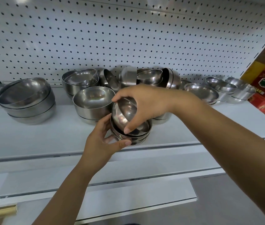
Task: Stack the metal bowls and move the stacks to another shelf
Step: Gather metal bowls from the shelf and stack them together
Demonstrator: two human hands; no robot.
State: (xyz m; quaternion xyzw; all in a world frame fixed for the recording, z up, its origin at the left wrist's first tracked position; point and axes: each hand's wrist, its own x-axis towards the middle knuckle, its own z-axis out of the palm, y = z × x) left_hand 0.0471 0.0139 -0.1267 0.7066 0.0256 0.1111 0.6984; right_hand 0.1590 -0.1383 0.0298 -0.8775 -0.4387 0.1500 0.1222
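The right hand comes in from four o'clock, fingers curled tight round a small bowl, holding it tipped. Just under it, the left hand grips the small stack from seven o'clock. The hands hide part of the stack, so I cannot count it. More bowls crowd the white shelf at twelve o'clock, against a wall full of holes.

Just one view — the camera on my head, looking forward and down at the white shelf from close in. Its wide lens bows the pegboard back panel across the top; my forearms run in from the bottom and right edges.
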